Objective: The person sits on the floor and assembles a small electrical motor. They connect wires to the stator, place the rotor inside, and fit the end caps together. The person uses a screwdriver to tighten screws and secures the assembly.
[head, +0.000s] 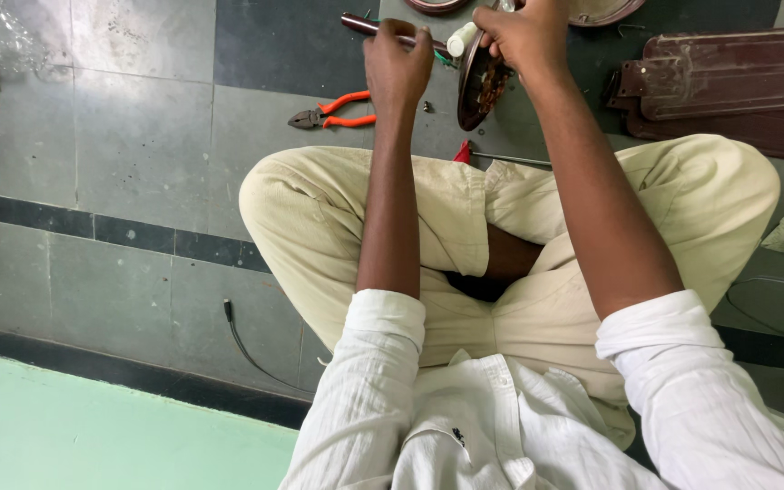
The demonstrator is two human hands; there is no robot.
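Observation:
I sit cross-legged on a grey tiled floor. My left hand [396, 63] is closed around a dark brown metal rod [362, 24] that points up and left. My right hand [524, 36] grips the upper rim of a brown, cup-shaped metal cover [480, 89], held on edge. A small white cylinder [460, 39] sticks out between the two hands, beside a bit of green wire. The joint between rod and cover is hidden by my fingers.
Orange-handled pliers [336, 114] lie on the floor left of my hands, with a small screw [426, 106] nearby. A red-handled screwdriver [499, 158] rests by my knee. Brown fan blades [728, 91] are stacked at right. A black cable [245, 343] trails at lower left.

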